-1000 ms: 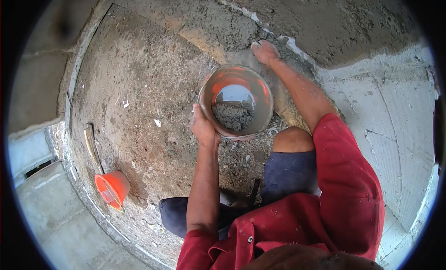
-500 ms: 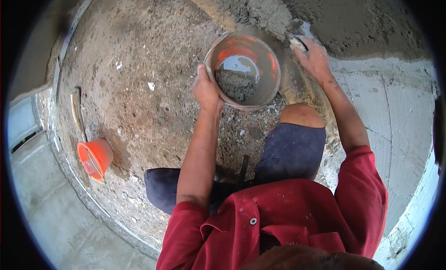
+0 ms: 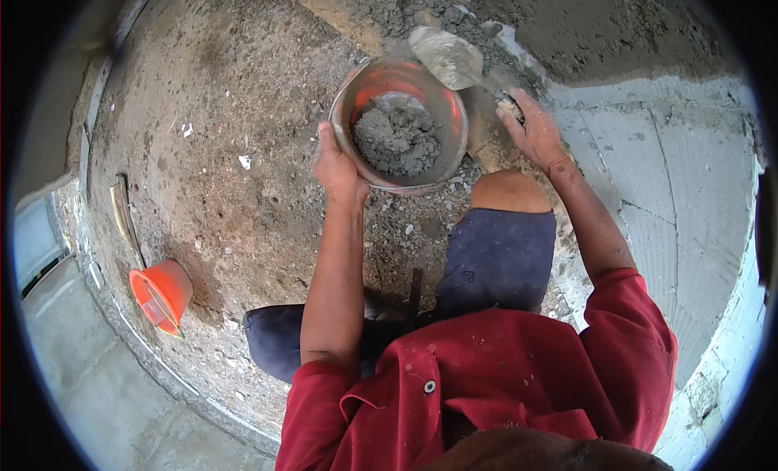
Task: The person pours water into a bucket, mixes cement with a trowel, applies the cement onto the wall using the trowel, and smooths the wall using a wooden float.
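Holding the bucket (image 3: 459, 126) by its near left side with the left hand (image 3: 339, 169), with the thumb up beside the rim. Gripping the trowel (image 3: 447, 59) by its handle in the right hand (image 3: 531, 130), with fingers curled closed, just right of the bucket. Reaching with the blade to the bucket's far right rim; cannot tell whether touching. See lumpy grey mortar (image 3: 397, 139) inside the bucket. Bending a bare right knee (image 3: 510, 192) near the bucket. See a red pail (image 3: 177, 284) and a stick (image 3: 124, 211), both well left of the bucket.
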`<move>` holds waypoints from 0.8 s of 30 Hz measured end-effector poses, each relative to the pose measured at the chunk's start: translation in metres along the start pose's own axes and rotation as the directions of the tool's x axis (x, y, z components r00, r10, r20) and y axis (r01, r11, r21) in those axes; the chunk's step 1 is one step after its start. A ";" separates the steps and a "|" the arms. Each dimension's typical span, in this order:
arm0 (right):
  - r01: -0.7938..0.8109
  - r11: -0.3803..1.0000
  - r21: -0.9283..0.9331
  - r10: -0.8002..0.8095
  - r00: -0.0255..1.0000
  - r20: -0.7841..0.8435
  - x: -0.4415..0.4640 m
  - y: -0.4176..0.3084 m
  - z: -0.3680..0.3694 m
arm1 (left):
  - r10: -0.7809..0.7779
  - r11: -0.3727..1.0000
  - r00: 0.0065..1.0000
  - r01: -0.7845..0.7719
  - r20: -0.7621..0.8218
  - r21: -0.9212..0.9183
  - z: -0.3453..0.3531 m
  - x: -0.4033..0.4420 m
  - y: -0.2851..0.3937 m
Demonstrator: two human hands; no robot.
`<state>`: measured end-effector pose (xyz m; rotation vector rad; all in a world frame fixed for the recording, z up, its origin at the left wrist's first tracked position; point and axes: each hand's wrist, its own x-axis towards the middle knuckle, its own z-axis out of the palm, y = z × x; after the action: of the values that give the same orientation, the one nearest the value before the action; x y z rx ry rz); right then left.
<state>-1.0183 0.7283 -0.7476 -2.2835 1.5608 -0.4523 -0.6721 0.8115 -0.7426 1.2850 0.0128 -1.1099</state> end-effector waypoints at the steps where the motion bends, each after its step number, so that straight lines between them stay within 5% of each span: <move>1: -0.081 0.997 -0.004 0.081 0.996 0.047 -0.003 0.016 0.002 | 0.004 1.000 1.000 -0.004 0.027 -0.011 0.000 -0.001 0.000; 8: -0.109 0.990 -0.088 0.137 0.882 0.450 -0.015 0.070 0.016 | -0.024 0.999 1.000 0.023 0.018 0.040 -0.004 0.005 0.000; 13: -0.387 0.922 -0.014 0.365 0.857 0.364 0.076 0.067 0.051 | -0.017 0.998 0.999 0.015 0.029 0.061 0.003 -0.004 0.004; 18: -0.432 0.888 -0.157 0.450 0.887 0.108 0.148 0.049 0.089 | -0.005 0.999 1.000 0.005 0.006 0.054 0.000 0.003 0.000; 24: -0.475 0.877 -0.071 0.480 0.865 0.149 0.141 0.024 0.075 | -0.002 0.997 1.000 0.001 0.018 0.074 -0.004 0.005 0.000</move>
<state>-0.9558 0.5956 -0.8151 -1.7989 1.9696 -0.1040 -0.6673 0.8114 -0.7472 1.3415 -0.0414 -1.1317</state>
